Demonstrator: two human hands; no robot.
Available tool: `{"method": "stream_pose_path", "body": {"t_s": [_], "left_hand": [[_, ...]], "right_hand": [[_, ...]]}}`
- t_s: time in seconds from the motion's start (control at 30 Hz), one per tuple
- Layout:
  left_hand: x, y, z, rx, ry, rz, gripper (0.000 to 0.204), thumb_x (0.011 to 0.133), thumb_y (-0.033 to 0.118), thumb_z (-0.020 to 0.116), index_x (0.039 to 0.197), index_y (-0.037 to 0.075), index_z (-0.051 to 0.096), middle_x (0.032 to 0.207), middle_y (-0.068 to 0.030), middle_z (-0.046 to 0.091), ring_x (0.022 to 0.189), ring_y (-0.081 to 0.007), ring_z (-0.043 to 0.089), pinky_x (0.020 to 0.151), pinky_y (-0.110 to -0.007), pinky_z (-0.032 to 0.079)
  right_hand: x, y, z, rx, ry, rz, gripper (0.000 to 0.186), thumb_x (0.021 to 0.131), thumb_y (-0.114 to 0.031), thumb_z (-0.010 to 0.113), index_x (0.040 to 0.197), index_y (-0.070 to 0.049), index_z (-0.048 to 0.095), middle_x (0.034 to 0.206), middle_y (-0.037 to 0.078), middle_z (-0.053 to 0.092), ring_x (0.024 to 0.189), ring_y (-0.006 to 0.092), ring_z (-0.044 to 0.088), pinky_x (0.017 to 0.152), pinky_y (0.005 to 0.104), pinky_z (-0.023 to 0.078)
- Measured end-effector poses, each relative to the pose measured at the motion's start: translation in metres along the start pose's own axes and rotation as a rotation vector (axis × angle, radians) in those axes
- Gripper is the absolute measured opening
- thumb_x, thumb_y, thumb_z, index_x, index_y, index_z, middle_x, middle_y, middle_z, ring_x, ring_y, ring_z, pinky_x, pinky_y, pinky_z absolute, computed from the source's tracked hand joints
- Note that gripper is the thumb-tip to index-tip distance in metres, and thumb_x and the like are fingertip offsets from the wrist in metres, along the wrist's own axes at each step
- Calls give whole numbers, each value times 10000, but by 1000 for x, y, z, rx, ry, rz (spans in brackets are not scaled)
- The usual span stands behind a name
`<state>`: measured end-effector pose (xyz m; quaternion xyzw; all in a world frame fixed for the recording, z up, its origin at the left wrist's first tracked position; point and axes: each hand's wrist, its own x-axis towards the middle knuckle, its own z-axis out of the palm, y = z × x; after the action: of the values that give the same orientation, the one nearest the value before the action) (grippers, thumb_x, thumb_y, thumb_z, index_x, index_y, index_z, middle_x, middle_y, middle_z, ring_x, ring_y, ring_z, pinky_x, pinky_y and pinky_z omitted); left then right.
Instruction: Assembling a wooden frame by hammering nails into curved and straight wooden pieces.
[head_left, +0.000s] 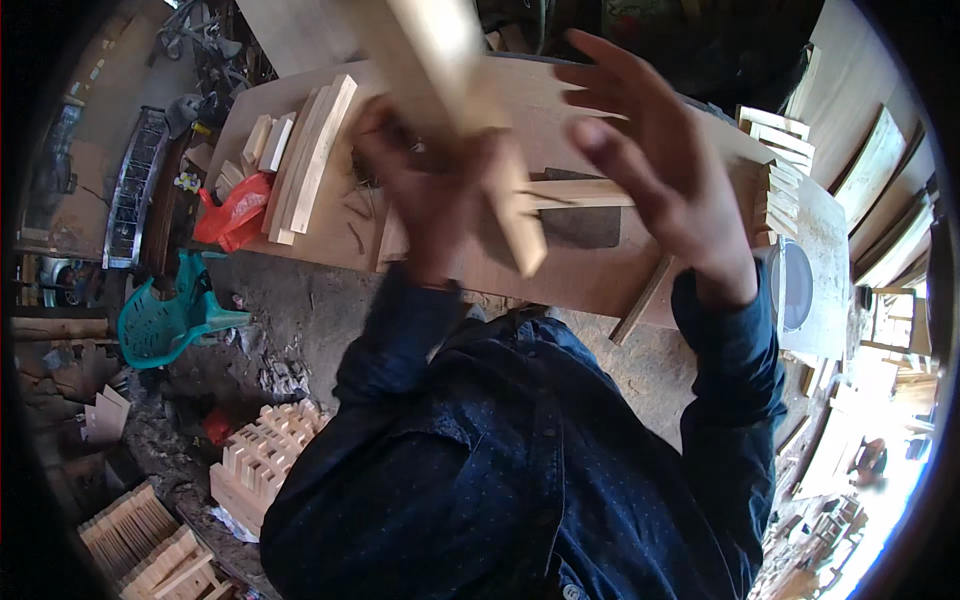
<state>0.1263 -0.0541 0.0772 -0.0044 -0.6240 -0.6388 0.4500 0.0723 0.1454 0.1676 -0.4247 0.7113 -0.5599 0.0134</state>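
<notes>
My left hand (430, 190) is closed round a pale wooden bar (440, 75), raised above the workbench and tilted, blurred by motion at its upper end. Thin dark lines show beside its lower end; I cannot tell what they are. To the right of the bar, my right hand (665, 165) is held up with fingers apart and nothing in it. Beneath the two hands, another light wooden strip (585, 193) lies across a dark flat sheet (570, 228) on the workbench (480, 282).
Long wooden boards (315, 160) and a red plastic bag (235, 212) lie at the bench's left end. Short wooden pieces (782, 205) are stacked at the right. A green plastic chair (170, 320) stands left on the floor, with stacked wooden parts (265, 450) nearer me.
</notes>
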Motion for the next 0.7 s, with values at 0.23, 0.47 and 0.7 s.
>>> {"method": "stream_pose_path", "body": {"t_s": [0.23, 0.47, 0.7], "left_hand": [[-53, -5, 30, 152, -531, -35, 855, 731, 267, 892, 1357, 36, 358, 1299, -128, 392, 1147, -244, 459, 944, -364, 433], [-26, -75, -118, 420, -268, -298, 643, 908, 186, 698, 1456, 100, 374, 1439, -116, 457, 1288, -273, 468, 1029, -433, 411], [-48, -117, -110, 272, -458, -390, 728, 899, 164, 713, 1505, 94, 314, 1470, -132, 471, 1360, -288, 457, 1081, -472, 392]], "right_hand": [[13, 16, -21, 35, 29, 176, 517, 1008, -190, 587, 1464, -11, 420, 1208, 140, 640, 1063, 163, 620, 905, 310, 514], [-4, 42, -79, -614, -156, 156, 529, 929, -93, 655, 1436, -82, 503, 1243, 167, 653, 1115, 287, 640, 956, 388, 519], [11, 97, -51, -725, -359, 23, 525, 871, -73, 692, 1378, -152, 584, 1104, 149, 666, 983, 327, 632, 890, 436, 519]]}}
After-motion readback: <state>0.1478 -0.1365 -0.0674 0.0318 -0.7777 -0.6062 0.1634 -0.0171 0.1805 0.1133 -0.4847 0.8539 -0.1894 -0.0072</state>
